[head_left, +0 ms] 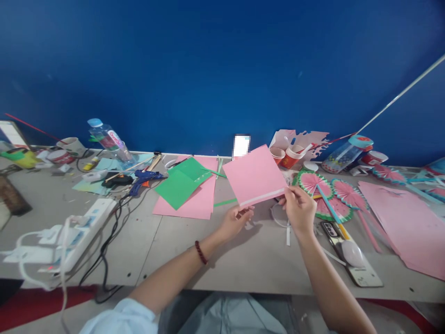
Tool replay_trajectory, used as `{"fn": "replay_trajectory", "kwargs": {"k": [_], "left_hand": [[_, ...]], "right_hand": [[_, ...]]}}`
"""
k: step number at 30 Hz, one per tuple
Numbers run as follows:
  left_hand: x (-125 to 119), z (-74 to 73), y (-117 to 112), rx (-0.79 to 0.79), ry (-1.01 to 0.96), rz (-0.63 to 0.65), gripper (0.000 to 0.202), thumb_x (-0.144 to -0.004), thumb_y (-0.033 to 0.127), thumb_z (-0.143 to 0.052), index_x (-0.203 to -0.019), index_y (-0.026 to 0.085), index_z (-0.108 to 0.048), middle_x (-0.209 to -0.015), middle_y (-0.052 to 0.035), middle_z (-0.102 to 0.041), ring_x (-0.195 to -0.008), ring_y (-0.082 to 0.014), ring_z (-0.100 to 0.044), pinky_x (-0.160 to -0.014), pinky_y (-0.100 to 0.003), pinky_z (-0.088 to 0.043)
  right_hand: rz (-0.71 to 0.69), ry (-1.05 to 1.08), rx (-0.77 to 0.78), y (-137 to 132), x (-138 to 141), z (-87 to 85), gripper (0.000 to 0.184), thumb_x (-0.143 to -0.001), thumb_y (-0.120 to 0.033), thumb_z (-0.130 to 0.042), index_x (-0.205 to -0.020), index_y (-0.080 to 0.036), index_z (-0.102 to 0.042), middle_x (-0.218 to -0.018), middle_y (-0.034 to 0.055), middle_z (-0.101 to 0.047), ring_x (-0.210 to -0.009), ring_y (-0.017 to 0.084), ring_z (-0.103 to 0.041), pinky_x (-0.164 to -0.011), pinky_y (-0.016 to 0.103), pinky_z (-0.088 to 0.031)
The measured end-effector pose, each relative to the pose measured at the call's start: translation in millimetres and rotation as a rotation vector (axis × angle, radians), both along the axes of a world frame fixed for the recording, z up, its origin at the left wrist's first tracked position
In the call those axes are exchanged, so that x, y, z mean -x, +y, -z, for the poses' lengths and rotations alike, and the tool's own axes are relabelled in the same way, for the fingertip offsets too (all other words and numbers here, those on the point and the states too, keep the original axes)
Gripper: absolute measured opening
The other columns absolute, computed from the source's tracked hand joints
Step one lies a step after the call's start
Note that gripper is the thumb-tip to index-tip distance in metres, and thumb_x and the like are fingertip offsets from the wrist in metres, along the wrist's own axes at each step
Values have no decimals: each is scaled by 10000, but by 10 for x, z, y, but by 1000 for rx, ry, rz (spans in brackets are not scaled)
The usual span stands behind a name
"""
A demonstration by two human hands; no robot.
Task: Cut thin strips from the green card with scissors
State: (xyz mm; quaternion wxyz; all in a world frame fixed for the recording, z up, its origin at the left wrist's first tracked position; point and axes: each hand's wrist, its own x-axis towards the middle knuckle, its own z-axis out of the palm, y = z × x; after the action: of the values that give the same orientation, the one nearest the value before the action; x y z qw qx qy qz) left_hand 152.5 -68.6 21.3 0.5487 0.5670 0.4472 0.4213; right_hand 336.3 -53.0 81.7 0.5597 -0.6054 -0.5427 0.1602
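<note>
A square sheet of pink paper (255, 174) is held up at a tilt above the table, with a white strip of what looks like double-sided tape (262, 196) along its lower edge. My right hand (301, 208) pinches the lower right corner, at the strip's end. At the lower left corner is my left hand (236, 222), its fingers curled in against the paper's edge; their exact grip is partly hidden. Left of the paper, green sheets (181, 183) lie on other pink sheets (203, 204). Beneath the right hand sits a tape roll (278, 215) with a loose white end.
Watermelon-pattern paper fans (314, 183) and a phone (361, 264) with a white rounded object on it lie right, beside stacked pink sheets (410, 227). Left are a blue glue gun (146, 176), a power strip (90, 232) with cables, and a bottle (113, 141). Paper cups (292, 157) stand behind.
</note>
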Motion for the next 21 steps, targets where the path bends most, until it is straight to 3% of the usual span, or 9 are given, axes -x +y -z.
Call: {"fn": "replay_trajectory", "kwargs": {"k": [5, 8, 10, 13, 15, 18, 21], "left_hand": [[20, 11, 39, 42, -156, -80, 473, -751, 596, -585, -769, 131, -675, -780, -89, -669, -633, -131, -564, -554, -251, -427], [30, 23, 45, 15, -145, -101, 490, -767, 614, -550, -695, 142, -662, -738, -79, -657, -628, -135, -557, -545, -254, -428], [37, 25, 47, 7, -121, -97, 499, -782, 615, -527, -709, 144, -672, -709, -73, -649, -625, -140, -556, -544, -257, -433], [38, 16, 46, 0, -113, -82, 490, -798, 592, -517, -730, 136, -684, -703, -77, -648, -640, -149, -561, -560, -260, -450], [30, 9, 40, 12, -112, -72, 464, -804, 561, -524, -744, 130, -685, -709, -83, -648, -643, -153, -566, -560, -261, -454], [11, 17, 25, 18, -78, -71, 420, -811, 515, -525, -703, 132, -656, -646, -67, -621, -593, -149, -551, -541, -265, -441], [4, 50, 13, -93, -6, -87, 366, -836, 434, -496, -612, 156, -579, -581, -38, -579, -557, -139, -515, -542, -266, -411]], "right_hand": [[-44, 267, 120, 106, -5, 249, 230, -761, -374, -573, -773, -151, -626, -454, -11, -559, -384, 135, -496, -398, 245, -383], [-65, 283, 164, 133, -13, 337, 235, -764, -378, -566, -772, -150, -622, -473, -3, -566, -389, 137, -499, -394, 248, -397], [-71, 188, 122, 131, -11, 351, 246, -781, -372, -552, -862, -150, -623, -638, 44, -642, -490, 157, -565, -442, 264, -448], [4, -119, -104, 92, 23, 319, 301, -797, -312, -558, -1058, -165, -589, -1023, 136, -643, -838, 229, -624, -662, 352, -522], [0, -356, -262, 48, 74, 294, 257, -803, -246, -570, -1051, -187, -601, -1074, 139, -622, -990, 260, -582, -822, 423, -487], [-283, -566, -382, -22, 190, 304, 157, -830, -166, -556, -940, -234, -645, -950, 77, -660, -947, 227, -593, -870, 417, -459], [-560, -633, -371, -68, 309, 358, 195, -864, -146, -524, -968, -246, -655, -911, 51, -684, -910, 200, -608, -832, 376, -477]]}}
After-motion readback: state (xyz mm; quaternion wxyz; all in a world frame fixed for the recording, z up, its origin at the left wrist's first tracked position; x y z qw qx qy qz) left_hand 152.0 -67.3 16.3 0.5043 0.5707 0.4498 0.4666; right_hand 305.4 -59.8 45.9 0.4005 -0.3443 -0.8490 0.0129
